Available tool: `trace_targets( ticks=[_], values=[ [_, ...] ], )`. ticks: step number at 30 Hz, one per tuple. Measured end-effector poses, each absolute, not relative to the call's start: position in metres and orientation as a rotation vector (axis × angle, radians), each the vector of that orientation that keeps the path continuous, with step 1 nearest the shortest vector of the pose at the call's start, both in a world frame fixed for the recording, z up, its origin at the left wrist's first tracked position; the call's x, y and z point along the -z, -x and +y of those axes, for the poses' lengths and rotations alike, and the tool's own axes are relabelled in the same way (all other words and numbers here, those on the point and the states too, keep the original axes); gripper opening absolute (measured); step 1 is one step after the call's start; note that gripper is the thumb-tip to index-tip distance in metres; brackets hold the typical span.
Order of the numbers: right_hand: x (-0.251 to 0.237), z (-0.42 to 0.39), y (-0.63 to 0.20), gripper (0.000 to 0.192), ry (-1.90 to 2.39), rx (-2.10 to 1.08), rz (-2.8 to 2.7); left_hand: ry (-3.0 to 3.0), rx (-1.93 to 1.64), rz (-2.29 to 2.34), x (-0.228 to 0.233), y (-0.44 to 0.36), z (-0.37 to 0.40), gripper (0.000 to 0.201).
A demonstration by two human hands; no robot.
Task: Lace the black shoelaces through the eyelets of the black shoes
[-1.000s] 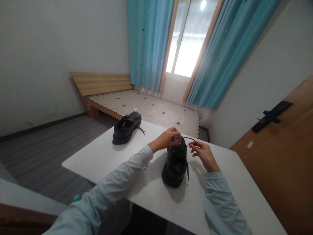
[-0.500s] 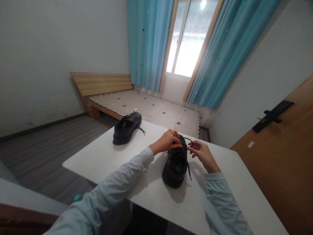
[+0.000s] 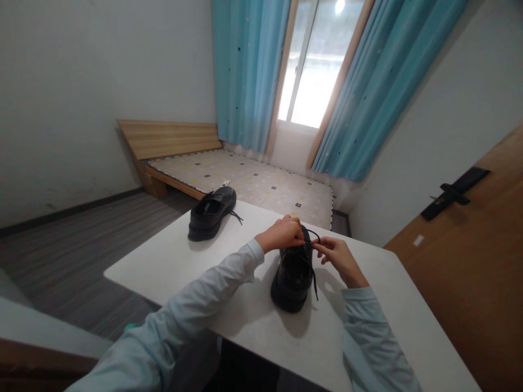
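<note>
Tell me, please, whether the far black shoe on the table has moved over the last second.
No. The far shoe sits in the same spot near the table's far-left edge, lace trailing right, while both hands work at the near shoe.

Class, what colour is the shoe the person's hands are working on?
Black, laces included: the near shoe on the white table, clearest in the head view.

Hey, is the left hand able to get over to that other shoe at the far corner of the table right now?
Probably yes. The second shoe sits alone to the left on the white table, with only bare tabletop between it and the left hand. That hand is busy on the near shoe, though, and would need to let go.
</note>
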State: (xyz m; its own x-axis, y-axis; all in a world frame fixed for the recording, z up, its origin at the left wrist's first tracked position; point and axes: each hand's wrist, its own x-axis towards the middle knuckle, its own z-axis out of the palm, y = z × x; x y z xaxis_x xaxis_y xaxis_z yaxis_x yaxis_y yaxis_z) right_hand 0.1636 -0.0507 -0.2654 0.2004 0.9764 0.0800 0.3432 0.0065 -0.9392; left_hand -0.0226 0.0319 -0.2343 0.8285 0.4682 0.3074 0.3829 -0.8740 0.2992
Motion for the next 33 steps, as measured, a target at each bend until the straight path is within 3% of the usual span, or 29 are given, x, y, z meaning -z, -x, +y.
trace_targets(
  ticks=[13, 33],
  values=[
    [0.268, -0.049, -0.160, 0.038, 1.585, -0.659, -1.383, -2.811, -0.163, 0.873, 0.213, 0.016, 0.014, 0.019],
    [0.265, -0.050, -0.154, 0.036, 1.504, -0.755, -1.334, -2.615, -0.558, 1.114, 0.241, 0.008, 0.003, 0.009]
  ],
)
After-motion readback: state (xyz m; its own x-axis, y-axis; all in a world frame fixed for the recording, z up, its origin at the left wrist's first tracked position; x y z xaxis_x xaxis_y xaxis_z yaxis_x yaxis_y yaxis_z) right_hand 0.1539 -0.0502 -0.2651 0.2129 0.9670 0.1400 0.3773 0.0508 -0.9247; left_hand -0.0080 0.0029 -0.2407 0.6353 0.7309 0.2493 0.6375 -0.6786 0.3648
